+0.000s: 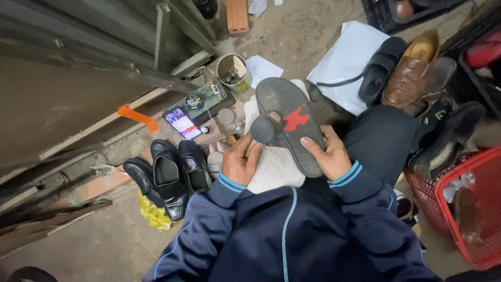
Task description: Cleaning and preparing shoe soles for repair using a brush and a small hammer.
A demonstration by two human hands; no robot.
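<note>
**Two hands and a sandal**

The right hand grips a dark sandal, sole up, with a red patch, over the lap. The left hand wraps its fingers around a hammer that touches the sole. Black shoes sit on the floor nearby.

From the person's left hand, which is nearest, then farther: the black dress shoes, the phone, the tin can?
From the left hand:
1. Black dress shoes, on the ground just to its left.
2. Phone, up and left, screen lit.
3. Tin can, farthest, near the top.
</note>
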